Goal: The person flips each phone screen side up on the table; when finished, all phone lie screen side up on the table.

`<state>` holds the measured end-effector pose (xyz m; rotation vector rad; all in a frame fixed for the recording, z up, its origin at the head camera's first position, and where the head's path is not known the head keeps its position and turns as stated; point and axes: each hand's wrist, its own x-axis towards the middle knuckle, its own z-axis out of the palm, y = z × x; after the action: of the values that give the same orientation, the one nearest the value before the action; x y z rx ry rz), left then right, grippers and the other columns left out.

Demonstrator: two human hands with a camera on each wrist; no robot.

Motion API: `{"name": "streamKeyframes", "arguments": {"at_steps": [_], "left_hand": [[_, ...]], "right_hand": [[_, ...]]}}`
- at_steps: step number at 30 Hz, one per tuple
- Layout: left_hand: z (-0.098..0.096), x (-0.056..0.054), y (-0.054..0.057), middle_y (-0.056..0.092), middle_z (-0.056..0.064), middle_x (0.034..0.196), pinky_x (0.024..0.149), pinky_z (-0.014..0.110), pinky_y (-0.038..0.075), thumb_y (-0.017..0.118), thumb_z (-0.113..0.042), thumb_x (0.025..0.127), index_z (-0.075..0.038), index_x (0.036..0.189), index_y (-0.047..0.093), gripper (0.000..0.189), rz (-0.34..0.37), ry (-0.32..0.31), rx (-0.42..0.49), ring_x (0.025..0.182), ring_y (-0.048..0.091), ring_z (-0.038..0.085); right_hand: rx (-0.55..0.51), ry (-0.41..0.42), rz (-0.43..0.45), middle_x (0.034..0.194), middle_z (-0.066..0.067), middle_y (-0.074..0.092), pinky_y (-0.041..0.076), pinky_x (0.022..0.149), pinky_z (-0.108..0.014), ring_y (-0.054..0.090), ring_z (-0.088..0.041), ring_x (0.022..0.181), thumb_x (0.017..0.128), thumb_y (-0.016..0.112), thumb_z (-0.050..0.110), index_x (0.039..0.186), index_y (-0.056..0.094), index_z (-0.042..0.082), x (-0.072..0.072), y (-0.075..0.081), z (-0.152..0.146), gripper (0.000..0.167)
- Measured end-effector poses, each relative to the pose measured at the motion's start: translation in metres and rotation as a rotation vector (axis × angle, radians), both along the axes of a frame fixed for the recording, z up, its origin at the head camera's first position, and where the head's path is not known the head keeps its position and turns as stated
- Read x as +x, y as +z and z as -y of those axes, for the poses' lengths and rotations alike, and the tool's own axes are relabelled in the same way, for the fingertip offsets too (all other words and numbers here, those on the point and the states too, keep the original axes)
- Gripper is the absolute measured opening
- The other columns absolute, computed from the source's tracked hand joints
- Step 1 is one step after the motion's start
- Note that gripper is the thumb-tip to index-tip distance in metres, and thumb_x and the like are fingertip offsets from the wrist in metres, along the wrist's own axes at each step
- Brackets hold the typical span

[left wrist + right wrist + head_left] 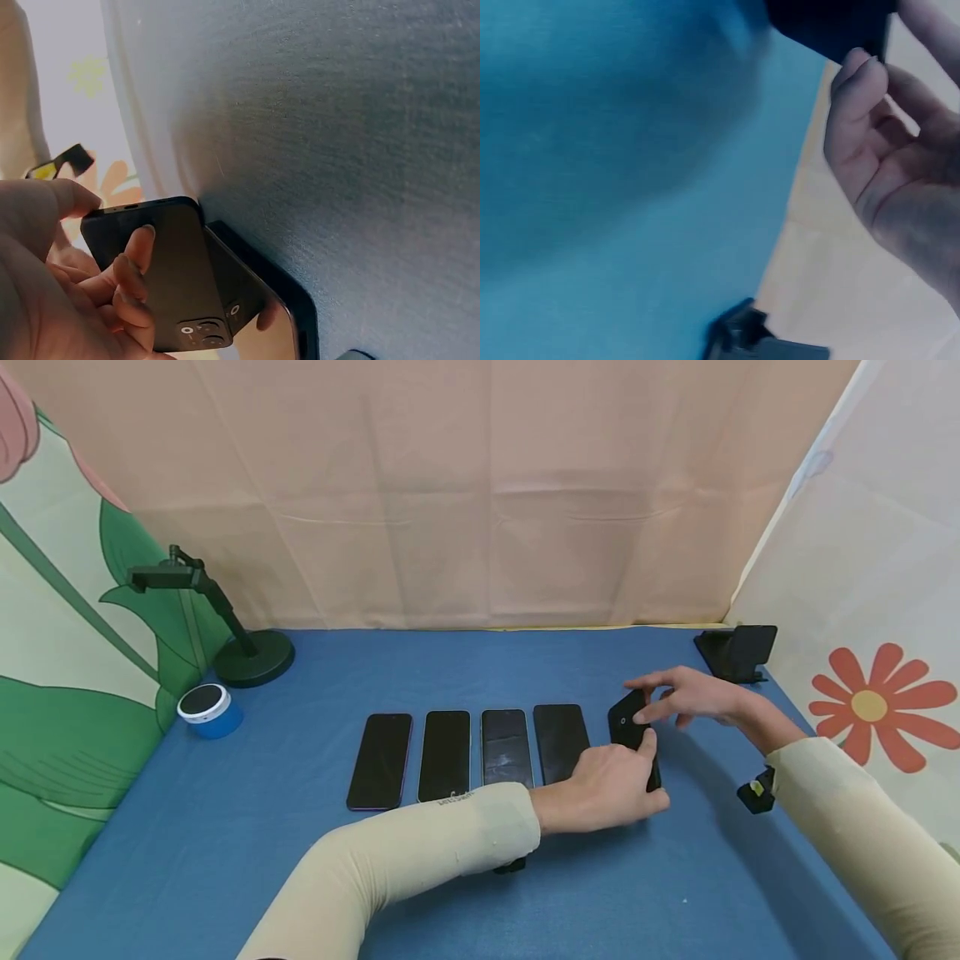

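A black smartphone [624, 720] stands tilted on its long edge at the right end of a row of phones. My left hand [603, 787] grips its near end, the thumb at the bottom edge and the fingers against the back. At the far end, my right hand [690, 695] pinches a corner between thumb and fingers. In the left wrist view the phone's back [172, 262] shows, with its camera lenses low down. Beside it lies another phone [561, 742], face up, its glossy screen mirroring the held one.
Further left, several dark phones lie face up, among them one [379, 762] at the row's left end. A black stand [255, 658] and a blue-and-white round container [210, 712] are at the left. Another black stand [738, 652] sits at the back right of the blue table [450, 668].
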<state>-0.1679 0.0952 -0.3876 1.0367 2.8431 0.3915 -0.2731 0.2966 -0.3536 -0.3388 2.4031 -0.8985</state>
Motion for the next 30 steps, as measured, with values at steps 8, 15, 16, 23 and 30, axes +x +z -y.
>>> {"name": "streamKeyframes", "arguments": {"at_steps": [8,15,16,23,30], "left_hand": [[0.009,-0.005,0.008,0.041,-0.009,0.044,0.034,0.022,0.022,0.059,-0.033,0.094,-0.014,0.161,0.021,0.08,0.132,0.047,0.096,0.033,0.031,0.008],[0.021,-0.019,0.012,0.037,-0.007,0.044,0.034,0.023,0.021,0.058,-0.026,0.097,-0.02,0.161,0.024,0.072,0.262,0.176,0.134,0.032,0.026,0.01],[0.023,-0.021,0.012,0.037,-0.007,0.044,0.034,0.023,0.021,0.057,-0.026,0.098,-0.022,0.161,0.024,0.071,0.29,0.193,0.15,0.032,0.025,0.01],[0.037,-0.032,0.009,0.056,-0.001,0.057,0.039,0.024,0.024,0.054,-0.019,0.1,-0.025,0.16,0.026,0.067,0.528,0.253,0.386,0.037,0.029,0.013],[0.039,-0.025,0.004,0.044,0.011,0.157,0.082,0.036,0.046,0.054,-0.016,0.1,-0.026,0.16,0.027,0.066,0.787,0.38,0.675,0.121,0.06,0.029]], "right_hand": [[-0.171,-0.078,-0.011,0.127,-0.015,0.045,0.056,0.065,-0.037,0.057,-0.028,0.078,0.095,0.069,0.035,0.157,0.037,0.016,0.001,-0.011,-0.008,0.072],[-0.22,-0.134,-0.05,0.12,-0.02,0.048,0.057,0.066,-0.038,0.06,-0.03,0.082,0.1,0.061,0.04,0.158,0.034,0.019,0.001,-0.012,-0.011,0.067],[-0.223,-0.138,-0.046,0.119,-0.02,0.049,0.057,0.066,-0.038,0.059,-0.03,0.082,0.1,0.06,0.04,0.158,0.033,0.019,0.002,-0.012,-0.011,0.067],[-0.212,-0.16,0.015,0.092,-0.016,0.059,0.057,0.068,-0.04,0.059,-0.029,0.08,0.101,0.059,0.041,0.159,0.029,0.016,0.005,-0.014,-0.016,0.07],[-0.154,-0.149,0.16,0.133,-0.024,0.05,0.059,0.069,-0.04,0.065,-0.025,0.088,0.101,0.057,0.044,0.161,0.018,0.011,0.009,-0.026,-0.017,0.079]]}}
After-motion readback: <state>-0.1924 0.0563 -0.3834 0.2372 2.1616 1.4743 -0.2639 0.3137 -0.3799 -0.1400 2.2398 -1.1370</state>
